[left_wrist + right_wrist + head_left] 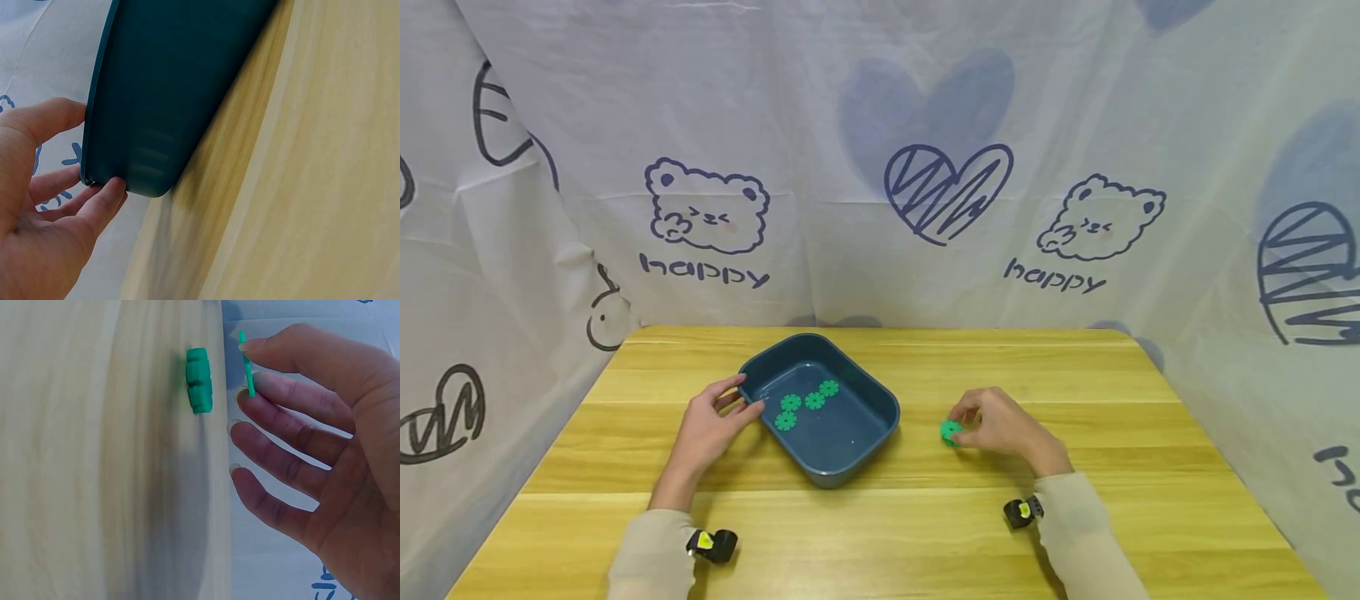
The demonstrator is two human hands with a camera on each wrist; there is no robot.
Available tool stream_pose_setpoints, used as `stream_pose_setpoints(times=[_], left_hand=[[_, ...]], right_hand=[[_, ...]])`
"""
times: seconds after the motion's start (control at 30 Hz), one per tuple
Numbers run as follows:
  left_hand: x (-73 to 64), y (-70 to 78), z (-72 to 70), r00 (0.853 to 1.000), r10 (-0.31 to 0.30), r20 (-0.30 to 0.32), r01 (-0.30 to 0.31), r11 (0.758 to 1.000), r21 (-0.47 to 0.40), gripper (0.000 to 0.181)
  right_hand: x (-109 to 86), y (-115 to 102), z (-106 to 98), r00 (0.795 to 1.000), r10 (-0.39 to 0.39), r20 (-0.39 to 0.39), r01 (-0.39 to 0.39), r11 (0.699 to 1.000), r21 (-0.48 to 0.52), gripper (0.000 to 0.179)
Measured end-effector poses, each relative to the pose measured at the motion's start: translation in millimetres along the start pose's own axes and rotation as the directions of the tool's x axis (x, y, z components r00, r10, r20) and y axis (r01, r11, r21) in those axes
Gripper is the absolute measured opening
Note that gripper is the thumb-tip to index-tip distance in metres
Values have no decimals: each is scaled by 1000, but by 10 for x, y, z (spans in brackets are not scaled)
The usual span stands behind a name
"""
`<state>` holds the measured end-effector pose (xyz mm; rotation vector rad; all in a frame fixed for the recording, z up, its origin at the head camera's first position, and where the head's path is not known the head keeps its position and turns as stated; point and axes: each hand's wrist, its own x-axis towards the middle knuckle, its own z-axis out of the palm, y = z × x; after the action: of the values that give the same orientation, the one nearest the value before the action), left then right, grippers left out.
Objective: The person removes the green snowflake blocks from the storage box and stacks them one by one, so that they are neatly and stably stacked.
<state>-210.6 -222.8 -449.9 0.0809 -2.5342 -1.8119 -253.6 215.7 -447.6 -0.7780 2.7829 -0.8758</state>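
Right hand [1002,422] pinches green disc [247,370] near green block [199,382] (distinct only from right wrist).

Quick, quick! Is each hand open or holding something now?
Left hand: holding the dark blue bin by its rim.
Right hand: pinching a green notched disc.

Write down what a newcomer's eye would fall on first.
Likely first is the dark blue rectangular bin, left of centre on the wooden table, holding four green snowflake discs. Next comes the right hand, right of the bin, pinching another green disc. Behind the table, bears and hearts decorate the white cloth.
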Motion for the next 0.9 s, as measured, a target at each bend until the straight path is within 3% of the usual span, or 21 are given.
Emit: stream_pose_setpoints(times=[0.37, 0.9], left_hand=[[17, 3, -7, 1000, -21, 22, 20, 1000, 2, 70], [5, 2, -7, 1000, 2, 5, -2, 1000, 5, 69]], right_hand=[[-8, 100, 41, 1000, 14, 2, -14, 1000, 2, 17], [1, 117, 90, 1000, 11, 7, -12, 1000, 18, 16]])
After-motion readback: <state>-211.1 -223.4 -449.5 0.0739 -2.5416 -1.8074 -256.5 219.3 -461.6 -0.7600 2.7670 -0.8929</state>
